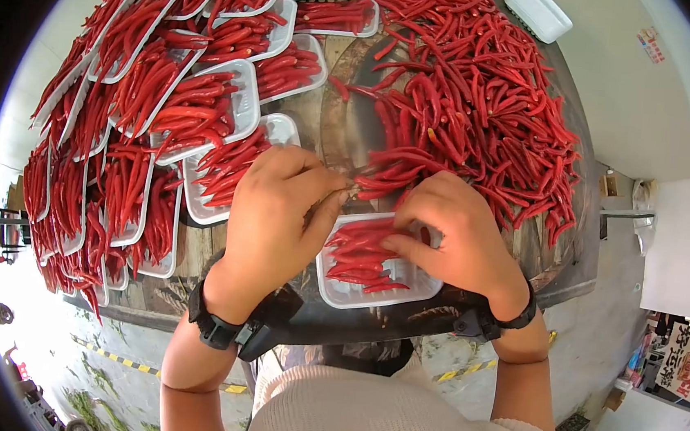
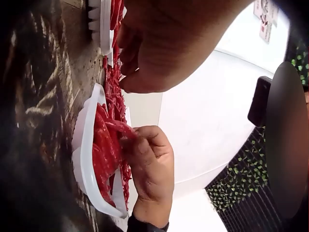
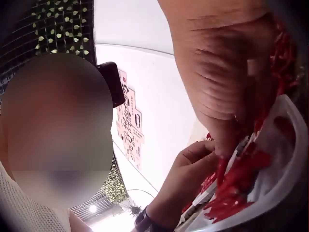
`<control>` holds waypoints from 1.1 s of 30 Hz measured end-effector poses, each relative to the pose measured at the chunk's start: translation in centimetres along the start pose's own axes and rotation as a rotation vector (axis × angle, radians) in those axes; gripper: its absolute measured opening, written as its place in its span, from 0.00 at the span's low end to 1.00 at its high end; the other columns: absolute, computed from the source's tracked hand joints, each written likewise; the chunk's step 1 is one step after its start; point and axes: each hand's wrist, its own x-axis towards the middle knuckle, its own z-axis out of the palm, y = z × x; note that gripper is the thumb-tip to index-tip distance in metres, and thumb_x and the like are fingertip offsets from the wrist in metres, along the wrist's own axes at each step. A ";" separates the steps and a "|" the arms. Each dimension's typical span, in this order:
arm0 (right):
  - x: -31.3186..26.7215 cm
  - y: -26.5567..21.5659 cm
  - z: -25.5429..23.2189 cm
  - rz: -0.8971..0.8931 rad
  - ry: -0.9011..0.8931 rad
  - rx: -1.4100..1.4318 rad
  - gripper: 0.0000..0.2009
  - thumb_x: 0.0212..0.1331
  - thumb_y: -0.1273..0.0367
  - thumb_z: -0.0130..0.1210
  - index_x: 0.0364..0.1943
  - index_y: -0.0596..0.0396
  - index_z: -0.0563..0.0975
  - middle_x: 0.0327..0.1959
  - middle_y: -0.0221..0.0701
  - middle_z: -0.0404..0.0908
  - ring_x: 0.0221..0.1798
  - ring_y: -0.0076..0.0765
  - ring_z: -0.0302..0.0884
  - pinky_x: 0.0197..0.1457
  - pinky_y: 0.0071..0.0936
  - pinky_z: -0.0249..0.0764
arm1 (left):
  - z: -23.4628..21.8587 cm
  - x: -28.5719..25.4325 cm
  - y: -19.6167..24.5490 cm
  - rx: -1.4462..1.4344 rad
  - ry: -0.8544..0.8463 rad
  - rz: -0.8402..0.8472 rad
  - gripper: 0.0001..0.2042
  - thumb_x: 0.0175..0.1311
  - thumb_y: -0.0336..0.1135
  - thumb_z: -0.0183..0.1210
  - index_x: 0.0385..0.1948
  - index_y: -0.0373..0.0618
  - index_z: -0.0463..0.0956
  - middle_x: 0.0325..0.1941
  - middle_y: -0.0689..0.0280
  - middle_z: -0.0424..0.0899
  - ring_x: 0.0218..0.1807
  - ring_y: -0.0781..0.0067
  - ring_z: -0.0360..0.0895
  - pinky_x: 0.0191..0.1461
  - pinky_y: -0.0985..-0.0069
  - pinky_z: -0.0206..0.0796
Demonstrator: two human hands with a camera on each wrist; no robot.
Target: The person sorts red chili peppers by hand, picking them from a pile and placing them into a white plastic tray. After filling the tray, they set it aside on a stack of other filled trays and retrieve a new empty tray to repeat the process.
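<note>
The curled fingers of the right hand (image 1: 456,235) press down on red chillies (image 1: 360,254) lying in a white plastic tray (image 1: 371,293) at the table's (image 1: 566,272) near edge. Beside it, the left hand (image 1: 276,209) pinches a chilli stem above the tray's far left corner. Beyond lie a loose chilli heap (image 1: 470,95) and rows of filled trays (image 1: 208,97).

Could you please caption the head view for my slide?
Both hands arrange red chillies in a white tray beside a chilli heap.
</note>
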 end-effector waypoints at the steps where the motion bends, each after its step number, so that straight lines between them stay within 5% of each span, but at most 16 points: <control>1: -0.1 -0.1 0.0 -0.016 0.001 -0.047 0.10 0.47 0.68 0.73 0.29 0.53 0.81 0.31 0.30 0.81 0.36 0.39 0.77 0.41 0.34 0.72 | 0.0 0.0 0.1 0.006 -0.008 -0.008 0.06 0.55 0.26 0.68 0.34 0.41 0.84 0.35 0.59 0.81 0.40 0.55 0.79 0.44 0.63 0.70; 6: -0.3 0.6 -0.2 -0.070 0.040 -0.129 0.09 0.46 0.69 0.73 0.28 0.54 0.82 0.31 0.31 0.81 0.37 0.39 0.77 0.41 0.35 0.72 | 0.0 -0.3 0.6 -0.017 -0.045 0.021 0.07 0.55 0.26 0.68 0.35 0.41 0.85 0.36 0.59 0.81 0.40 0.56 0.79 0.45 0.65 0.70; 8: 0.4 1.3 -0.9 0.040 0.324 -0.212 0.09 0.48 0.69 0.72 0.30 0.54 0.83 0.33 0.32 0.83 0.39 0.42 0.78 0.43 0.37 0.73 | 0.3 -0.2 0.9 -0.050 0.006 0.041 0.05 0.55 0.27 0.67 0.34 0.42 0.85 0.34 0.60 0.81 0.37 0.54 0.78 0.42 0.62 0.69; 12: 2.3 3.4 0.0 -0.100 0.505 -0.398 0.07 0.52 0.67 0.69 0.28 0.52 0.82 0.30 0.32 0.79 0.40 0.46 0.76 0.44 0.41 0.72 | 0.9 -0.3 1.0 -0.103 -0.029 0.044 0.06 0.55 0.27 0.67 0.34 0.42 0.85 0.34 0.59 0.81 0.38 0.54 0.78 0.43 0.61 0.69; 15: 2.4 3.2 0.2 0.002 0.273 -0.554 0.06 0.53 0.69 0.67 0.35 0.51 0.84 0.33 0.31 0.81 0.46 0.45 0.76 0.51 0.40 0.72 | 0.8 -0.2 1.0 -0.064 -0.043 0.052 0.06 0.56 0.26 0.67 0.34 0.42 0.85 0.35 0.59 0.82 0.39 0.54 0.79 0.44 0.62 0.70; 25: 1.0 1.5 -0.3 -0.114 0.391 -0.395 0.09 0.48 0.72 0.70 0.35 0.53 0.83 0.34 0.29 0.83 0.43 0.42 0.79 0.50 0.38 0.73 | -0.2 0.2 1.2 -0.137 0.100 -0.031 0.05 0.59 0.26 0.66 0.36 0.41 0.84 0.36 0.60 0.83 0.38 0.58 0.79 0.43 0.66 0.70; 27: 0.2 0.7 0.1 -0.117 0.202 -0.039 0.11 0.45 0.72 0.72 0.33 0.51 0.83 0.33 0.28 0.83 0.41 0.41 0.79 0.48 0.37 0.72 | -0.3 0.2 1.0 -0.127 0.133 -0.041 0.05 0.59 0.26 0.66 0.36 0.41 0.84 0.36 0.60 0.83 0.37 0.58 0.79 0.43 0.67 0.70; 30: -0.3 -0.2 0.8 -0.191 0.019 -0.065 0.11 0.46 0.67 0.71 0.33 0.50 0.80 0.31 0.30 0.78 0.40 0.45 0.76 0.44 0.40 0.69 | -0.2 0.2 0.8 -0.127 0.130 -0.042 0.05 0.59 0.25 0.66 0.36 0.41 0.84 0.36 0.60 0.83 0.37 0.59 0.78 0.43 0.67 0.69; 33: -0.2 -0.1 1.2 -0.198 0.044 -0.112 0.11 0.46 0.67 0.72 0.31 0.50 0.80 0.31 0.31 0.78 0.39 0.44 0.76 0.44 0.41 0.69 | -0.1 0.2 0.9 -0.120 0.094 -0.029 0.05 0.59 0.25 0.66 0.36 0.40 0.84 0.36 0.59 0.83 0.37 0.59 0.78 0.43 0.67 0.69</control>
